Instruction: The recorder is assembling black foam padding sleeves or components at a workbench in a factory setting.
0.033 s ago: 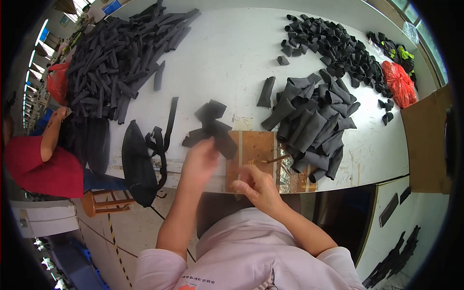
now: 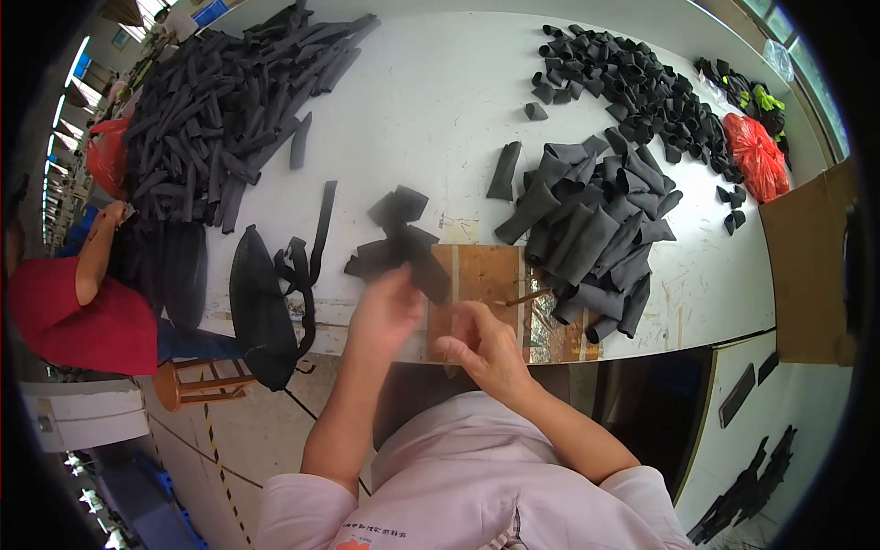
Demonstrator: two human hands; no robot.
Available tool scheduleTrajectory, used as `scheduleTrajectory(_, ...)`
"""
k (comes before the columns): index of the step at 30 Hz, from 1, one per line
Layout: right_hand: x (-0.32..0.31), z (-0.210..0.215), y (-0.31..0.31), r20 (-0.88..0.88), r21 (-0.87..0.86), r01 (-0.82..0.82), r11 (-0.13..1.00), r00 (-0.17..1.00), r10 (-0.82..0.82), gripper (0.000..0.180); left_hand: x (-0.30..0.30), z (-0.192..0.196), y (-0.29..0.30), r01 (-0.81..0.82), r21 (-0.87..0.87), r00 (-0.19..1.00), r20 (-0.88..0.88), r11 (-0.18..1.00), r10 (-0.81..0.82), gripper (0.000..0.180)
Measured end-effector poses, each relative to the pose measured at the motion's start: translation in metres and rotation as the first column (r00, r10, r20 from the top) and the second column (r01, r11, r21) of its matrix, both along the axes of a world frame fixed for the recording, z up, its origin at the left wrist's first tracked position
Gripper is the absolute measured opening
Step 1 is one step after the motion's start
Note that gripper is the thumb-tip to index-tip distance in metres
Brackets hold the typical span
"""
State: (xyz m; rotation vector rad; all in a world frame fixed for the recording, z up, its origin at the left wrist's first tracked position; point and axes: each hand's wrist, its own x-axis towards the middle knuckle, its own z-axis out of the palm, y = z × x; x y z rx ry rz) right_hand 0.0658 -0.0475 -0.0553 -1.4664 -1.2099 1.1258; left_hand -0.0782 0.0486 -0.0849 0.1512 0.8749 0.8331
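Workshop or small factory floor. Big white worktable (image 2: 431, 119) loaded with bulk black stock: long strips heap (image 2: 220, 110) at 11 o'clock, small cut pieces pile (image 2: 632, 82) at 1, folded sleeves stack (image 2: 596, 229) at 2. Cardboard box (image 2: 807, 266) at 3, another worker in red (image 2: 78, 316) at 9.

a white worktable (image 2: 431, 119) carries it all: a long heap of black strips (image 2: 220, 110) at far left, folded black pieces (image 2: 596, 220) piled right of centre, small black tube offcuts (image 2: 632, 82) beyond, a wooden board (image 2: 486, 284) at the near edge, a black bag (image 2: 261, 302) draping over it.
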Motion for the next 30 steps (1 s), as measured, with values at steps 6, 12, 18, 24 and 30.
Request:
scheduleTrajectory(6,-0.015,-0.028,0.014,0.225,0.304,0.231,0.924,0.925,-0.305,0.031,0.027,0.0,-0.027,-0.056,-0.214,0.994,0.078,0.975,0.074,0.015)
scheduleTrajectory(12,-0.008,-0.021,0.022,0.245,0.349,0.249,0.903,0.906,-0.344,0.016,0.023,-0.011,-0.032,0.013,-0.121,1.0,0.027,0.993,-0.01,0.015)
scheduleTrajectory(18,-0.004,-0.033,0.026,0.387,0.446,0.208,0.87,0.832,-0.397,0.016,0.032,0.007,-0.049,0.306,0.542,0.479,-0.798,0.782,0.366,0.024)
scheduleTrajectory(24,-0.003,-0.034,0.024,0.508,0.491,0.131,0.861,0.76,-0.405,0.013,0.039,0.037,-0.046,0.379,0.677,0.604,-0.697,0.63,0.386,0.022)
scheduleTrajectory(30,-0.001,-0.036,0.023,0.586,0.522,0.054,0.851,0.703,-0.404,0.016,0.044,0.026,-0.039,0.371,0.612,0.589,-0.736,0.698,0.332,0.014)
